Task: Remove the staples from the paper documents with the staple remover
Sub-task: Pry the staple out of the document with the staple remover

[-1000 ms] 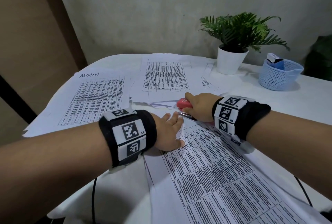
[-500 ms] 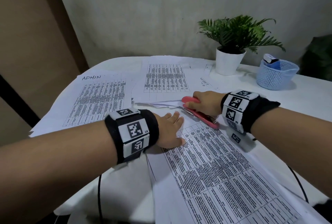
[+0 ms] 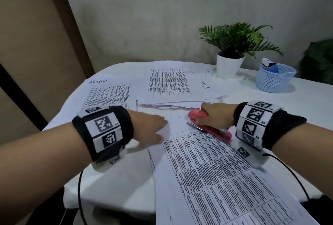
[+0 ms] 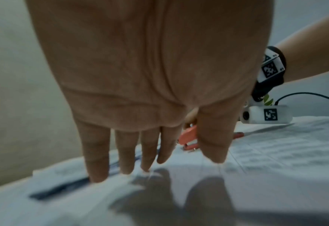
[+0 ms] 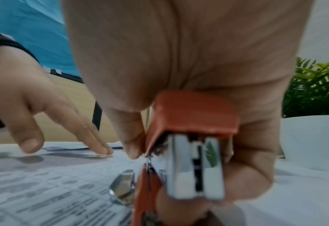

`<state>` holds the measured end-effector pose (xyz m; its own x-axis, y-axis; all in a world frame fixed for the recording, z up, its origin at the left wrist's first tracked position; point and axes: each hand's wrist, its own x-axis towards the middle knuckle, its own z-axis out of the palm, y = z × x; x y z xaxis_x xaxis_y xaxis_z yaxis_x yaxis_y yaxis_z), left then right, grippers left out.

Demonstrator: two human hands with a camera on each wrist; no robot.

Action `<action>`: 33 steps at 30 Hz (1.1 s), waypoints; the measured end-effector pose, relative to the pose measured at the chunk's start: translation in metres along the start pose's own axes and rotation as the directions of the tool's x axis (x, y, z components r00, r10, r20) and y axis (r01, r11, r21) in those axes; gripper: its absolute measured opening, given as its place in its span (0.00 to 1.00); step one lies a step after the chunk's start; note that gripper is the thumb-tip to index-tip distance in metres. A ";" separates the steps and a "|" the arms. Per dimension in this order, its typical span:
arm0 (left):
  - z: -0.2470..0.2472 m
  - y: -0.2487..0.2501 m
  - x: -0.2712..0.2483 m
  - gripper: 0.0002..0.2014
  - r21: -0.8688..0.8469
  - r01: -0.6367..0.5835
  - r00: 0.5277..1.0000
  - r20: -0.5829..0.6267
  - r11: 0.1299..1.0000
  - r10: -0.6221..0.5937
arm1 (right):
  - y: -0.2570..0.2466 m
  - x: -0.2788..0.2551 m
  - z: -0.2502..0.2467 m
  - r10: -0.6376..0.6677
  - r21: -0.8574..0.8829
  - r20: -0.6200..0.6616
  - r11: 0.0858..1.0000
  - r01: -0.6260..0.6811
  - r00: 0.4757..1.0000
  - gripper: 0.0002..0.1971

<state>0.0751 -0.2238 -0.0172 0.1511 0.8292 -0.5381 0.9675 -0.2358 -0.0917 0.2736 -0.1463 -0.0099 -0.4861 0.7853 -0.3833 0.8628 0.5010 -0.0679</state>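
A printed table document [image 3: 216, 170] lies in front of me on the white table [image 3: 111, 179]. My right hand [image 3: 204, 115] grips a red stapler-style staple remover [image 3: 209, 125] by its front end, just above the document's top edge. The tool's metal parts [image 5: 194, 168] point back at my wrist. My left hand [image 3: 161, 130] is flat with straight fingers [image 4: 97, 160] left of the tool, and its fingertips [image 5: 105, 150] touch the paper near the top-left corner. No staple can be made out.
More sheets lie behind: one marked ADMIN [image 3: 108, 95] at the left and a loose stack [image 3: 169, 84] in the middle. A potted plant [image 3: 229, 66] and a blue basket [image 3: 275, 78] stand at the back right. Black cables hang off the near table edge.
My left hand has slid left, off the document's corner. My right hand has drawn the red tool a little to the right and nearer, so its tail now shows.
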 end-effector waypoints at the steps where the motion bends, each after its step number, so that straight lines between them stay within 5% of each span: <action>1: 0.007 0.002 0.000 0.32 -0.005 0.009 0.999 0.032 1.000 -0.008 | -0.003 -0.001 0.000 -0.015 -0.004 -0.001 1.000 0.015 1.000 0.23; 12: 0.019 0.009 -0.003 0.41 -0.063 0.022 1.000 0.009 0.998 -0.022 | -0.039 0.004 0.006 -0.031 -0.044 -0.058 0.999 0.028 0.998 0.23; 28: 0.014 0.026 -0.009 0.37 -0.032 0.039 0.999 -0.024 0.999 -0.040 | -0.071 0.002 0.009 -0.070 -0.277 0.001 0.958 0.068 0.998 0.20; 33: 0.011 0.029 -0.010 0.39 0.027 0.056 0.998 0.026 0.998 -0.057 | -0.067 0.003 0.007 -0.038 -0.185 -0.035 0.982 0.031 0.999 0.21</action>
<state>0.0994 -0.2440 -0.0238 0.0904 0.8278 -0.5537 0.9686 -0.2024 -0.1444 0.2151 -0.1805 -0.0128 -0.5232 0.7778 -0.3481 0.8068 0.5837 0.0914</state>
